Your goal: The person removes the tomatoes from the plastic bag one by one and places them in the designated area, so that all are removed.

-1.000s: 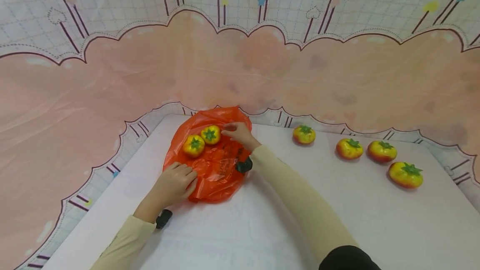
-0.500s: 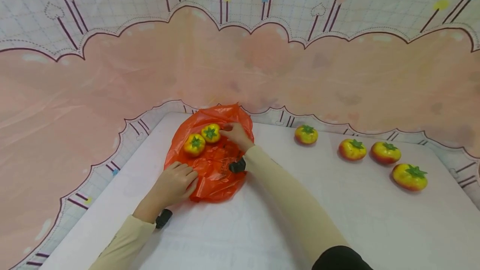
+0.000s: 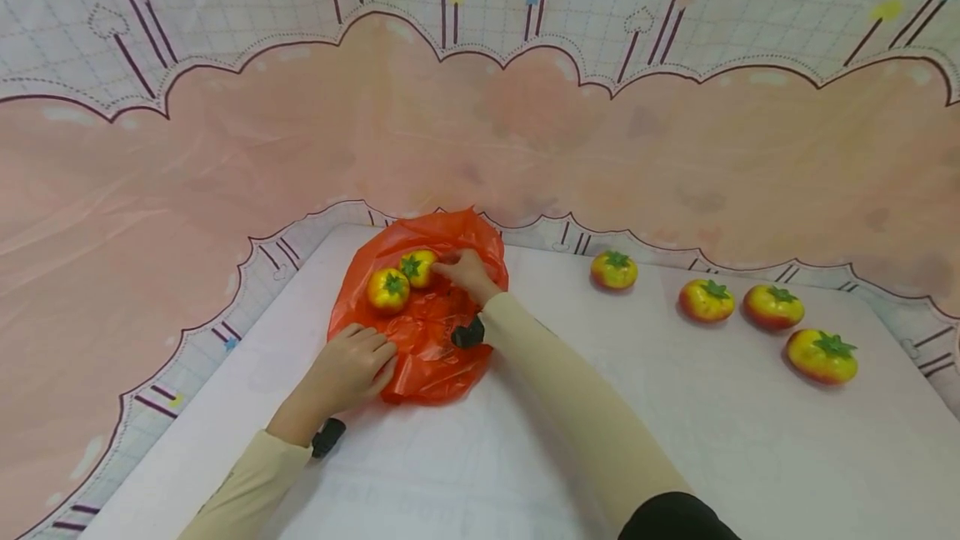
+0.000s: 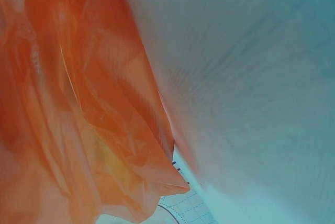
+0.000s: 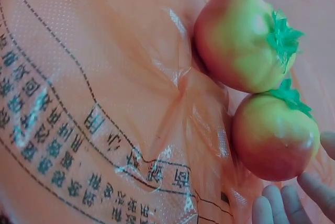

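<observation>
An orange-red plastic bag (image 3: 442,365) lies spread on the white table, with two yellow-and-red persimmons (image 3: 388,291) with green leaf tops side by side on it. My left hand (image 3: 351,369) grips the bag's near left edge with curled fingers. In the left wrist view only the creased bag (image 4: 104,103) shows beside the white cloth; the hand is outside that frame. My right hand (image 3: 468,273) reaches over the bag, fingertips at the right side of the farther persimmon (image 3: 418,268). In the right wrist view, fairly straight fingers (image 5: 287,205) meet the underside of that persimmon (image 5: 277,137).
Several more persimmons stand on the right of the table: one alone (image 3: 614,271) near the back edge, and a group (image 3: 772,307) farther right. A patterned pink-and-white cloth (image 3: 525,140) hangs behind the table. Black printed characters (image 5: 94,124) mark the bag.
My right hand has moved slightly left, and the farther persimmon has shifted and turned a little against its neighbour. My left hand stays at the bag's edge.
</observation>
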A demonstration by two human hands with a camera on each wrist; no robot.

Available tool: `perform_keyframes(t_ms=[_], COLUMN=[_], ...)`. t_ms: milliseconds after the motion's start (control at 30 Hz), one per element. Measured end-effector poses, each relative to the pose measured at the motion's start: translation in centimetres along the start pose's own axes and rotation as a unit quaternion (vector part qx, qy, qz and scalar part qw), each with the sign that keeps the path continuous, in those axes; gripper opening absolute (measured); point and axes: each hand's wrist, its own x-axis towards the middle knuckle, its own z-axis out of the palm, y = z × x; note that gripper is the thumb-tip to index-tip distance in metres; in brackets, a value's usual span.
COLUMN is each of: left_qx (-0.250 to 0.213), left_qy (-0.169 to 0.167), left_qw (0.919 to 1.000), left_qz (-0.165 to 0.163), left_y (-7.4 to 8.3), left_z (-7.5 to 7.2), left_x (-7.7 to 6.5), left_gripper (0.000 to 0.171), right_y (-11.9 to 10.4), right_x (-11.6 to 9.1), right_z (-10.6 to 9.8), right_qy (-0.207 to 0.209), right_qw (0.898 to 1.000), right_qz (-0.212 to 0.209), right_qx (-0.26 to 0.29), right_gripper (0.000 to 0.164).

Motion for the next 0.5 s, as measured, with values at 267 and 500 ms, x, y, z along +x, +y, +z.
perform_keyframes(t_ms=[267, 500], left_qx=[0.000, -0.003], left_qy=[-0.004, -0.009], left_qw=[1.0000, 1.0000], left_qz=[-0.001, -0.002], left_y=[-0.04, -0.03], left_z=[-0.08, 0.12], left_x=[0.07, 0.09], left_gripper=[0.018, 0.017], right_y=[-0.19, 0.01], right_x=[0.04, 0.47], right_z=[0.67, 1.08], right_qy=[0.034, 0.022], right_qw=[0.999, 0.999], right_qz=[0.013, 0.016], right_qx=[0.019, 0.023], right_gripper=[0.042, 0.039])
